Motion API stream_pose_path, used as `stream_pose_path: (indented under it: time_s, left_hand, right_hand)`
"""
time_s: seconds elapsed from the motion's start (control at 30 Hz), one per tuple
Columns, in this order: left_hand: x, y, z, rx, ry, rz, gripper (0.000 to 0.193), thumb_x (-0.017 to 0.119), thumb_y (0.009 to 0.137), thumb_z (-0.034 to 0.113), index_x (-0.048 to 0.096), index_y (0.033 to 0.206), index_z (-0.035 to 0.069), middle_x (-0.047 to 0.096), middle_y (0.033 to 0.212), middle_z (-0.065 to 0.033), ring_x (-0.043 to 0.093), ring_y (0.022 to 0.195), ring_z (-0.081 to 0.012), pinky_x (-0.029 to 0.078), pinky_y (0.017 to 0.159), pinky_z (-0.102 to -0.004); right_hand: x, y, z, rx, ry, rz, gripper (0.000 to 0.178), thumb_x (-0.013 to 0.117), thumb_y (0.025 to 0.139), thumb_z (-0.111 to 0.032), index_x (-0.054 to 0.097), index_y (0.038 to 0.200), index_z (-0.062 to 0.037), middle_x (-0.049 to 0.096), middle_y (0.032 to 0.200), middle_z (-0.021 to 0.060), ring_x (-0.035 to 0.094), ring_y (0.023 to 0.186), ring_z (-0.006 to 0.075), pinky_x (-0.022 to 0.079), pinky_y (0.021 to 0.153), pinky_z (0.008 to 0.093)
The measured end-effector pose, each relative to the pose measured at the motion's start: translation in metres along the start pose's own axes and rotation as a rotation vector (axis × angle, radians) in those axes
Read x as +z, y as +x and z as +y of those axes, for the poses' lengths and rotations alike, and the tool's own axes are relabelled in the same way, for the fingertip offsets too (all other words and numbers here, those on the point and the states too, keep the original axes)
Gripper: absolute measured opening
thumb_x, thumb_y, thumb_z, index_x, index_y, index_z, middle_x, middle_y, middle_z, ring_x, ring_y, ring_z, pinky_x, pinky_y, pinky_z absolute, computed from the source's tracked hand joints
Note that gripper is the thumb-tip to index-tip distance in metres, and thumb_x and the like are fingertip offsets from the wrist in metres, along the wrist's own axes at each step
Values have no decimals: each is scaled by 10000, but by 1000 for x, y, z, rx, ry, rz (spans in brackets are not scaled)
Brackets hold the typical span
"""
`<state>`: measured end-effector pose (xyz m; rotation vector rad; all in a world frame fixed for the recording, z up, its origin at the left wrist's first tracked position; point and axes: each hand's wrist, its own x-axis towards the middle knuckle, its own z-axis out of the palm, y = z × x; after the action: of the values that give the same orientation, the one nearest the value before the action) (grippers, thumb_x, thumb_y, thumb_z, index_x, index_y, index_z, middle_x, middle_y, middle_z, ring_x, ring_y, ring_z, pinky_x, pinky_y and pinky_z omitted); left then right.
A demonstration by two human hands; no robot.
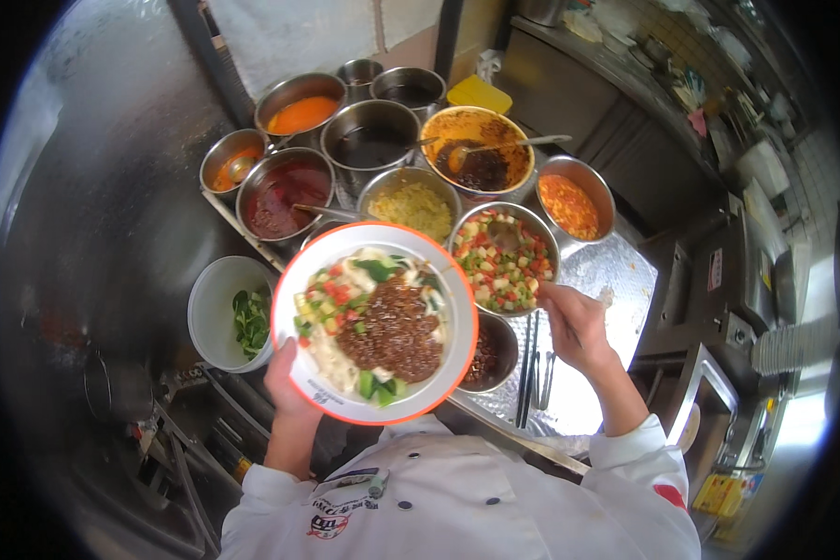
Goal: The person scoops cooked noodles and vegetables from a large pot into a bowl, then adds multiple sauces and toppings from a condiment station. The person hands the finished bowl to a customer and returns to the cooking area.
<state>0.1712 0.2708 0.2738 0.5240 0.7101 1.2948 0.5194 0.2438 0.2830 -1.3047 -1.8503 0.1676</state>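
Note:
My left hand (291, 385) grips the left edge of a white bowl (446, 369) with an orange rim, held up in front of my chest. In it lie noodles (331, 359), brown minced topping (392, 336), diced vegetables and green leaves. My right hand (579, 322) is closed at the near right rim of a metal pot (553, 245) of diced red, green and pale vegetables (499, 275). A spoon (504, 235) rests among these cubes, and my right fingers appear to pinch its handle, though the handle is hard to make out.
Several metal pots of sauces stand behind, with an orange-lined bowl (523, 177) holding dark paste and a ladle (509, 145). A white tub (210, 322) of leaves sits left. Chopsticks (527, 373) and tongs (548, 378) lie on the foil-like surface (616, 280). A counter (588, 70) runs behind right.

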Motion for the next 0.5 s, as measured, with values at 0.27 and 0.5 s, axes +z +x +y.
stream_pose_path:
  time_s: [0.27,0.5]
  left_hand:
    - [3,-10,15,36,-11,-33,569,414,877,274,322,1357,-18,417,1353,-178,438,1218,-314,324,1038,-416]
    - [-2,-3,16,14,-9,22,566,409,877,275,329,1355,-16,421,1352,-176,436,1222,-315,316,1043,-420]
  right_hand:
    - [0,-16,12,591,688,116,228,424,943,-56,563,1032,100,639,819,161,660,716,205,562,649,297]
    - [-7,-7,16,787,856,192,281,425,955,-129,536,1040,115,632,829,187,659,690,232,563,625,310]
